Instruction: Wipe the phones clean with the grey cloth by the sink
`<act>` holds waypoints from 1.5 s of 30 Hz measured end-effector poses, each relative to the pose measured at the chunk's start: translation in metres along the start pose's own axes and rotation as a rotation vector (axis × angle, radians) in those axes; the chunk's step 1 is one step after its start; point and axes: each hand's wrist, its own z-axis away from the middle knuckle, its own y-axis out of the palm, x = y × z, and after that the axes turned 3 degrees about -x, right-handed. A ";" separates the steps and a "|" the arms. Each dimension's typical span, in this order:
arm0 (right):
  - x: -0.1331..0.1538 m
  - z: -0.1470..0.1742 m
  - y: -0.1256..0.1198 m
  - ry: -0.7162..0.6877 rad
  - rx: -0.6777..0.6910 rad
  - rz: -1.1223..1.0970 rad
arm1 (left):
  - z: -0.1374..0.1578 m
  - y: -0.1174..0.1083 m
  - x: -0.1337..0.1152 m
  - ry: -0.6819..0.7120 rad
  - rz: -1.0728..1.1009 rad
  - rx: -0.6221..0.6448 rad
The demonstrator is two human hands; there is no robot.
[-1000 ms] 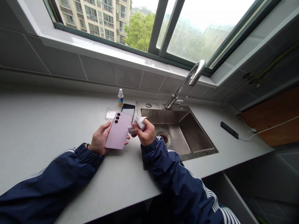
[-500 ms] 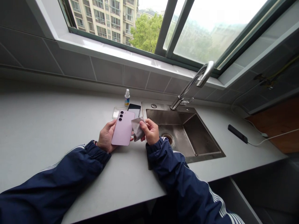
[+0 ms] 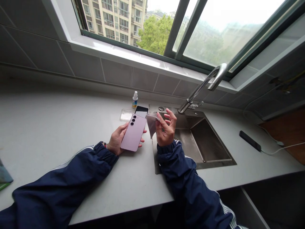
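Note:
A light pink phone with several round camera lenses is tilted above the counter, its back facing me. My left hand is closed around it, fingertips showing past its right edge. To its right, my right hand pinches a small grey cloth between thumb and index finger, the other fingers raised. The cloth hangs beside the phone's upper right corner. Behind the pink phone lie a dark phone, partly covered, and a clear phone case. A small white-capped bottle stands upright behind them.
A steel sink with a chrome faucet is set into the pale counter on the right. Farther right lies a black device with a white cable. A window rises behind. Something blue-green shows at the left edge.
My right hand has lifted and turned, its outer fingers opening out while the cloth stays pinched and now hangs down. The whole view has shifted slightly. The pink phone stays in my left hand.

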 end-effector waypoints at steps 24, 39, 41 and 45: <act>0.034 0.017 0.005 0.143 0.580 -0.529 | -0.005 -0.002 0.004 0.003 0.089 -0.125; 0.026 0.026 0.014 -0.322 0.695 0.034 | -0.008 -0.003 0.006 0.024 0.186 -0.214; 0.026 0.027 0.014 -0.303 0.736 0.151 | -0.008 -0.004 0.006 0.026 0.175 -0.211; 0.022 0.027 0.015 -0.223 0.724 0.264 | -0.005 -0.002 0.007 -0.027 0.106 -0.098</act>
